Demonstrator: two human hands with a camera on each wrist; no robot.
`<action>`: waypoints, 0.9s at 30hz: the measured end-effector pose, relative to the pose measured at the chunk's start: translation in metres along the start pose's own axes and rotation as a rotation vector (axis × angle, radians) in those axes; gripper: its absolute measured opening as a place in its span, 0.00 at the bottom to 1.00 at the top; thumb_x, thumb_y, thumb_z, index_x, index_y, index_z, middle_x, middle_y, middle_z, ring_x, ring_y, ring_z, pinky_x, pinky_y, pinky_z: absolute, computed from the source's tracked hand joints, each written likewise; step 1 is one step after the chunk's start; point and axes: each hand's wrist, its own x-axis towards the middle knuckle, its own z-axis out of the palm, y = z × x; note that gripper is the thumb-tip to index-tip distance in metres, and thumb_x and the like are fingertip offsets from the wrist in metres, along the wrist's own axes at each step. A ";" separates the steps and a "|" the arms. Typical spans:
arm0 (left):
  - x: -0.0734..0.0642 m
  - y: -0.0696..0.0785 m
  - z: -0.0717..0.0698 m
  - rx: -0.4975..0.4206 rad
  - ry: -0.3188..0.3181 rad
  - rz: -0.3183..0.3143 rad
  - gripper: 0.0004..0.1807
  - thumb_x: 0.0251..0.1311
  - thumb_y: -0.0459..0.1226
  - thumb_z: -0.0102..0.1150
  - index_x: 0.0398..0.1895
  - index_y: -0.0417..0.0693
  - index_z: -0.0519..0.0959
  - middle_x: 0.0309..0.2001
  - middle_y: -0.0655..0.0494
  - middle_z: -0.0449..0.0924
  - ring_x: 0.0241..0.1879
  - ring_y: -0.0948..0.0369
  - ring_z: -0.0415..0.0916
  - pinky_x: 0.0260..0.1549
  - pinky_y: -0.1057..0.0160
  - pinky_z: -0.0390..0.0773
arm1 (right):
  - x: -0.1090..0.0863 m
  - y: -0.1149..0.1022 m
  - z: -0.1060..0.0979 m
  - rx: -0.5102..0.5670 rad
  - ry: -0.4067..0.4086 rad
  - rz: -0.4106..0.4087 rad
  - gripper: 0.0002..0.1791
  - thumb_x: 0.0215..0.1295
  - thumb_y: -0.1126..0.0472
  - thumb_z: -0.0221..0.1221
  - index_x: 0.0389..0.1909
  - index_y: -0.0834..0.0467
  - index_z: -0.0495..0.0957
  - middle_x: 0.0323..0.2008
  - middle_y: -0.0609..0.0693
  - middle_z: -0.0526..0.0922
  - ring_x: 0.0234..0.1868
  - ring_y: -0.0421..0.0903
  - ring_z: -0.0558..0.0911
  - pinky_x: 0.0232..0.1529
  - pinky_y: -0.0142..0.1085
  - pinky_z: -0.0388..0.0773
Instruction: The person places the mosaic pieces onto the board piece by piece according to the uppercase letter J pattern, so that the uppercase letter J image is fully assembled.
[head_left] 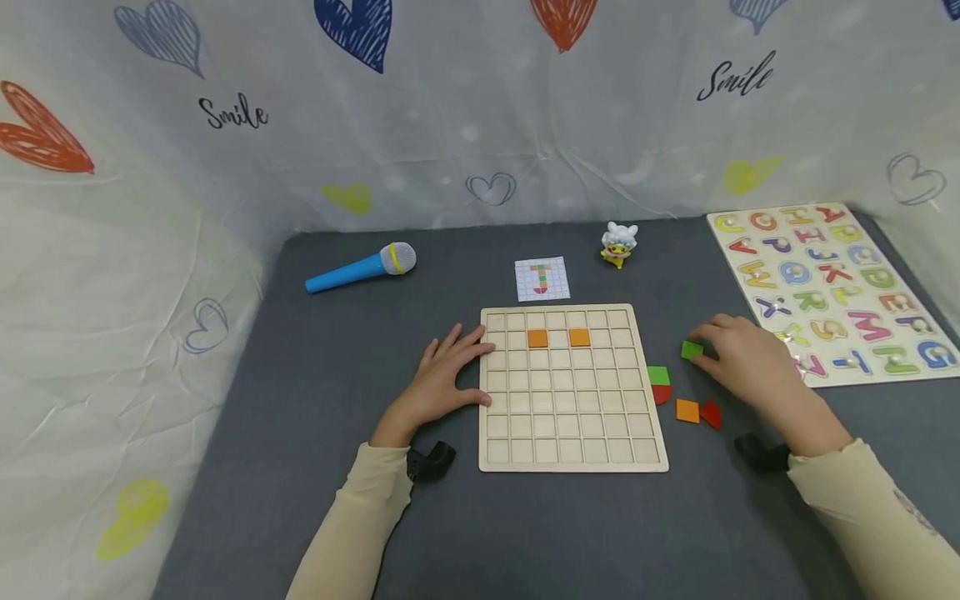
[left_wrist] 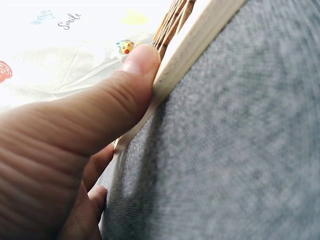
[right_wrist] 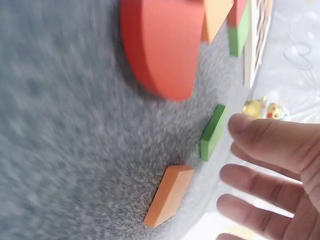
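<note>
A pale wooden grid board (head_left: 542, 402) lies on the dark cloth, with two orange squares (head_left: 537, 338) in one of its upper rows. My left hand (head_left: 438, 379) touches the board's left edge, fingers spread and the thumb (left_wrist: 140, 65) against the rim. To the right of the board, my right hand (head_left: 746, 362) is at a green square (head_left: 691, 350). In the right wrist view the thumb comes close to this green square (right_wrist: 213, 132), the fingers are apart, and nothing is gripped. An orange piece (right_wrist: 170, 196) lies by the fingers there, hidden in the head view.
Beside the board's right edge lie a green square (head_left: 658, 376), a red rounded piece (head_left: 662, 393), an orange square (head_left: 687, 411) and another red piece (head_left: 711, 414). Behind are a pattern card (head_left: 542, 278), toy microphone (head_left: 352, 272), small figurine (head_left: 618, 243) and letter board (head_left: 832, 292).
</note>
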 end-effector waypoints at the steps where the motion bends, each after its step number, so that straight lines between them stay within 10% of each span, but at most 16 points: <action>1: 0.000 0.000 0.000 0.001 0.000 0.000 0.43 0.45 0.53 0.67 0.67 0.57 0.64 0.72 0.58 0.47 0.72 0.54 0.34 0.64 0.42 0.33 | 0.002 0.001 0.000 -0.004 -0.012 0.005 0.18 0.50 0.62 0.67 0.42 0.66 0.80 0.40 0.62 0.77 0.40 0.58 0.76 0.36 0.53 0.74; 27: 0.000 -0.002 0.001 0.000 0.003 -0.001 0.42 0.46 0.52 0.67 0.67 0.57 0.64 0.72 0.59 0.47 0.72 0.55 0.34 0.64 0.43 0.33 | 0.027 -0.030 -0.008 -0.003 -0.008 -0.041 0.15 0.50 0.61 0.67 0.39 0.63 0.81 0.37 0.58 0.79 0.38 0.56 0.76 0.36 0.52 0.74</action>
